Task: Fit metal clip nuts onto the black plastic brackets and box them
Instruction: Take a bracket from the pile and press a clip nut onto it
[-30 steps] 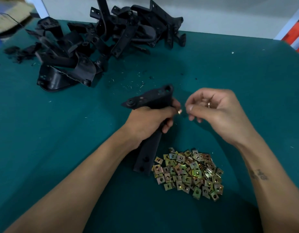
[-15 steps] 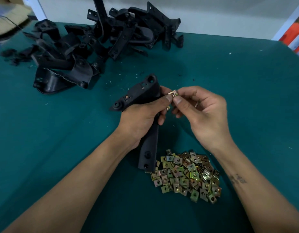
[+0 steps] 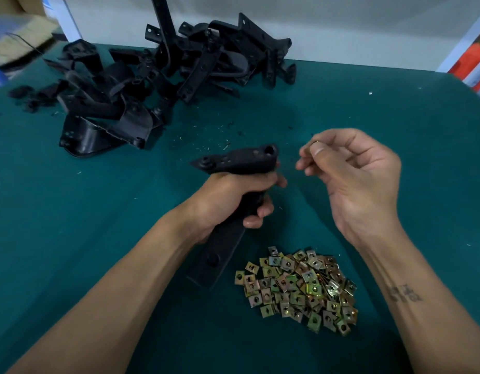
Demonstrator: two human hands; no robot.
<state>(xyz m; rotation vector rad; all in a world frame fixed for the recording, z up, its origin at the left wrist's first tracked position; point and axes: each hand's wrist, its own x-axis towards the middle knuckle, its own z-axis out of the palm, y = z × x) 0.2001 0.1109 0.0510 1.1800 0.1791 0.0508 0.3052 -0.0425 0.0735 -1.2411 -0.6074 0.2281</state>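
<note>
At far left a heap of matte black moulded plastic brackets (image 3: 163,85) lies tangled on the teal cloth-covered table (image 3: 395,109). Nearer, the left hand (image 3: 230,195) grips a long flat black plastic bracket (image 3: 225,252) round its middle; its long axis runs from near the person up and away, the holed crosspiece on top. Right of its foot lies a pile of small square yellowish metal clip nuts (image 3: 298,287). The right hand (image 3: 354,174), held apart, pinches one brassy metal clip nut (image 3: 314,144) between thumb and fingertips.

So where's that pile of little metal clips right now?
In the head view, the pile of clip nuts lies on the green table, near and right of centre, between the forearms, just right of the held bracket's lower end.
</note>
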